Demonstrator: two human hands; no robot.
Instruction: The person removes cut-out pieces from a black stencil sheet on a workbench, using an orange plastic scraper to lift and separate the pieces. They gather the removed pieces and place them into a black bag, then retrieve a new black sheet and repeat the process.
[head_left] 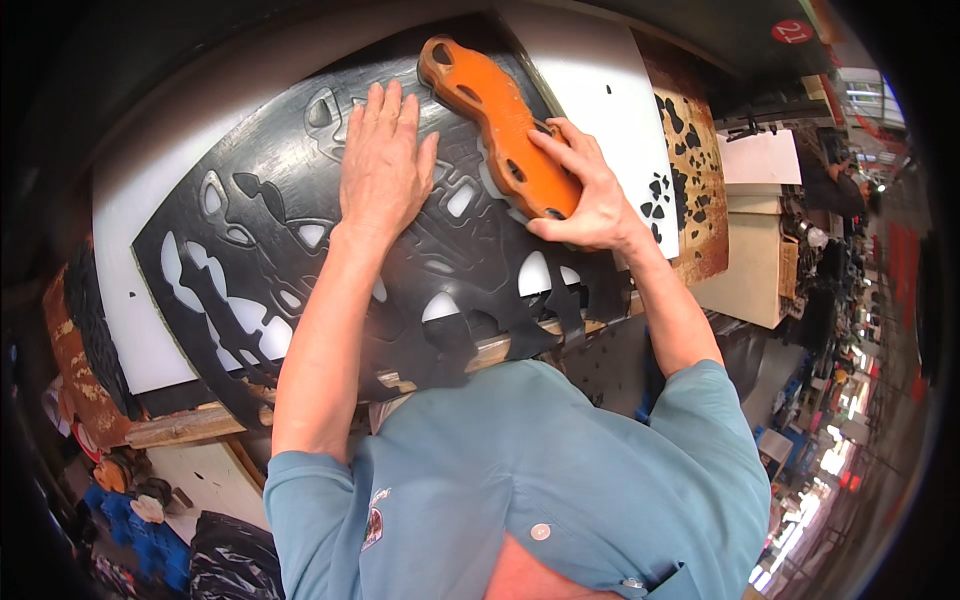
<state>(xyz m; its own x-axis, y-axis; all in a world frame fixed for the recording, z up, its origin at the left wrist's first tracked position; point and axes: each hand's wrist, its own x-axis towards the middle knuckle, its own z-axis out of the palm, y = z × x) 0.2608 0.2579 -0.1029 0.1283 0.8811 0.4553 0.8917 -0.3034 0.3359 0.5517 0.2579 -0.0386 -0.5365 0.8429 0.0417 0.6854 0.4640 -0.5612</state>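
A black sheet (290, 130), rubber or leather by its look, lies over a white board. Cut-out holes and pressed outlines cover much of it, and its near edge is cut into ragged strips. Flat on the sheet's middle rests my left hand (385, 170), fingers stretched out and holding nothing. On the right part of the sheet sits an orange, wavy-sided cutting die (505, 115) with several oval holes and a metal rim along its lower edge. My right hand (590, 195) grips its near right end, thumb at the near end and fingers over the right side.
The white board (600, 70) shows beyond the sheet on both sides. Small black scraps (655, 205) lie at its right edge and on a worn brown board (705, 170). A wooden ledge (185, 425) runs along the front. Boxes (745, 260) stand at the right.
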